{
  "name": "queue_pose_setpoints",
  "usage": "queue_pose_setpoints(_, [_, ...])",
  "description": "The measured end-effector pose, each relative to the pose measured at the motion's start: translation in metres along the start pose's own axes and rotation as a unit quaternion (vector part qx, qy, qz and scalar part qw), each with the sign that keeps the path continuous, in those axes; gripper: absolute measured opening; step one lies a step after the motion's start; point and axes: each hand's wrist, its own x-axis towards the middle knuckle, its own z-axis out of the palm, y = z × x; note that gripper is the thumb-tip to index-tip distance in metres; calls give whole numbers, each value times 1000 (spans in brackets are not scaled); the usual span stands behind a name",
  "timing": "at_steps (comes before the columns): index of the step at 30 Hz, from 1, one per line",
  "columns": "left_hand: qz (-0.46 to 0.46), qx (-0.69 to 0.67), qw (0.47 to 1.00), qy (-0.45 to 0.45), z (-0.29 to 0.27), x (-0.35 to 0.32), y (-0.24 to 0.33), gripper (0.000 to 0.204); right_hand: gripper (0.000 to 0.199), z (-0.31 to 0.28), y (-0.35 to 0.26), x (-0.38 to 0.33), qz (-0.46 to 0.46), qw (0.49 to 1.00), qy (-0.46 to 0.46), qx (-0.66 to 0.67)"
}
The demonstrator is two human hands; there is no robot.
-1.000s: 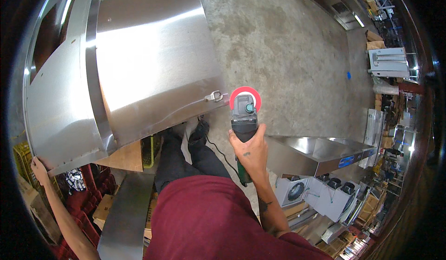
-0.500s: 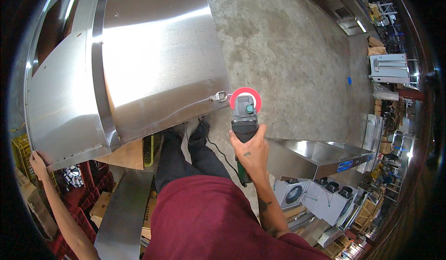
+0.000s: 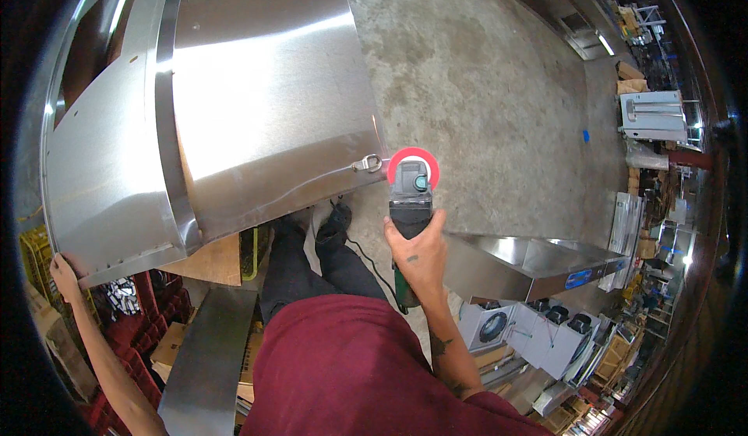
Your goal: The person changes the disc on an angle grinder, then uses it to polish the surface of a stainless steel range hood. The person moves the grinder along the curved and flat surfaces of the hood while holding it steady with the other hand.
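My right hand (image 3: 418, 250) is wrapped round the body of an angle grinder (image 3: 411, 202), thumb and fingers on either side of it. The grinder's red-rimmed disc (image 3: 413, 154) meets or nearly meets the right edge of a large stainless steel sheet piece (image 3: 273, 109). A small metal latch (image 3: 367, 162) lies or is fixed near that edge, just left of the disc. Far to the left, my left hand (image 3: 65, 274) grips the near left corner of the steel piece, its fingers partly hidden by the edge.
A power cord (image 3: 372, 261) trails by my feet. Concrete floor (image 3: 483, 109) stretches beyond the grinder. At right stands a long steel trough (image 3: 514, 264) near white boxy units (image 3: 545, 331). Red crates (image 3: 144, 319) and a narrow metal sheet (image 3: 209, 350) lie at lower left.
The grinder and my right hand have shifted very slightly. A thin orange streak, like a spark, now shows along the steel edge above the latch. My left hand stays put.
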Motion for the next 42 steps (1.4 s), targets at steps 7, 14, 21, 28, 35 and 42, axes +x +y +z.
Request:
queue_pose_setpoints(7, [15, 4, 1000, 10, -7, 13, -18, 78, 60, 2, -5, -1, 12, 999, -30, 18])
queue_pose_setpoints(14, [-13, 12, 1000, -2, 7, -8, 9, 79, 61, 11, 5, -6, -13, 1000, 18, 15])
queue_pose_setpoints(21, [-5, 21, 1000, 5, -4, 11, -10, 77, 61, 14, -9, -16, 13, 999, -17, 27])
queue_pose_setpoints(28, [26, -6, 1000, 0, -4, 14, -13, 76, 64, 16, -4, -9, 9, 999, 3, 32])
queue_pose_setpoints(35, [10, 27, 999, 21, -7, 13, -12, 75, 65, 15, -19, -22, 17, 999, -24, 29])
queue_pose_setpoints(42, [-3, 29, 999, 14, -5, 8, -4, 75, 65, 17, -10, -17, 12, 999, 4, 39])
